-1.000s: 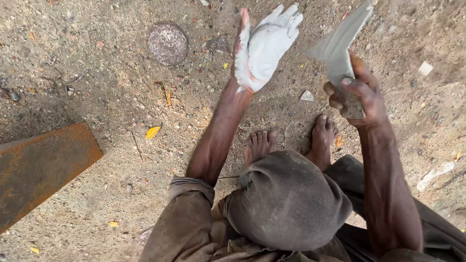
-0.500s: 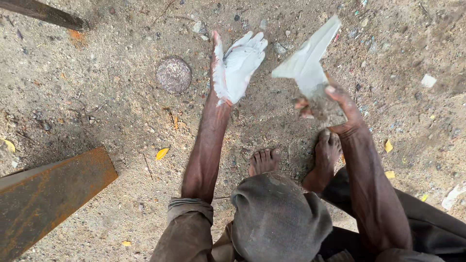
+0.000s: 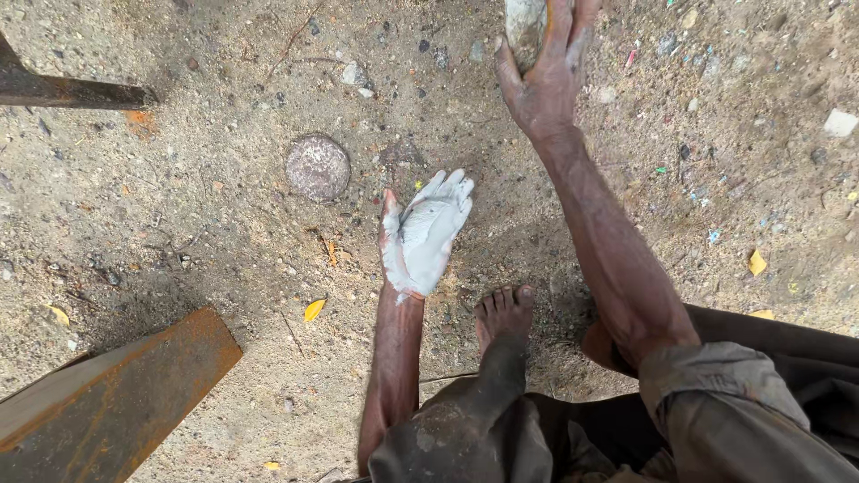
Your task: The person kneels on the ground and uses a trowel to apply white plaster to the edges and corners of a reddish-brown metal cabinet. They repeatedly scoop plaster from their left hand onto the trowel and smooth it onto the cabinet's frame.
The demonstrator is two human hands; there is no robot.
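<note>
Hands work over bare sandy ground (image 3: 179, 224). Left hand (image 3: 425, 234) lies palm up, fingers spread flat and holding nothing, coated in pale grey paste, apparently kept open so the paste stays off other surfaces. Right hand (image 3: 546, 72) reaches forward, fingers curled around a pale grey stone-like lump (image 3: 523, 25) at the frame's top edge. Round metal disc (image 3: 317, 166) lies left of the left fingertips, apart.
</note>
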